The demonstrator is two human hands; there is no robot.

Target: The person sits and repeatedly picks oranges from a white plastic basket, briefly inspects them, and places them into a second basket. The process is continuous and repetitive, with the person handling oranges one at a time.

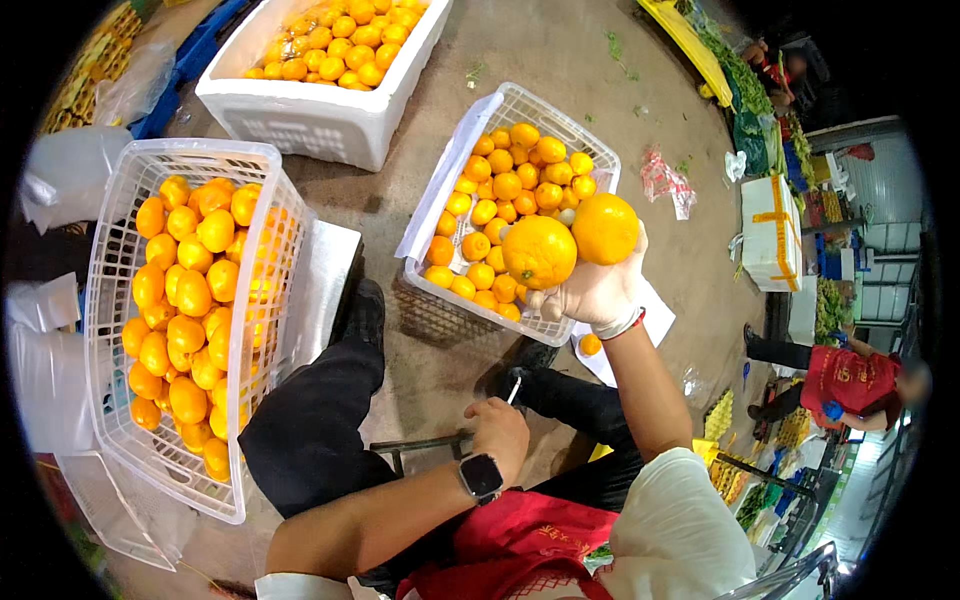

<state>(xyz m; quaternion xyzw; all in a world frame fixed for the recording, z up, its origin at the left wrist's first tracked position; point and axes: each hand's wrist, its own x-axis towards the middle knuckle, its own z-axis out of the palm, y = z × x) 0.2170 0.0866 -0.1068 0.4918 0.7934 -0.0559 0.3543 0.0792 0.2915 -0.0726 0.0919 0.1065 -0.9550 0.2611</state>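
My right hand [600,300], in a whitish glove, holds up two oranges: one [540,253] on the left and one [606,229] on the right. Behind them stands a white plastic crate [553,101], lined with paper and holding many smaller orange citrus fruits [525,176]. My left hand [501,439] is bare, with a watch [481,475] on its wrist. A thin white cigarette [514,390] is held in it. To the left, a second white plastic crate [251,315] is filled with citrus fruits [185,334].
A white foam box [300,124] of citrus stands at the upper left. A loose fruit [590,344] lies on white paper [652,311] beside the middle crate. A red-and-white plastic bag [666,182] is on the floor. A co-worker [840,382] stands at the right, near a taped foam box [771,234].
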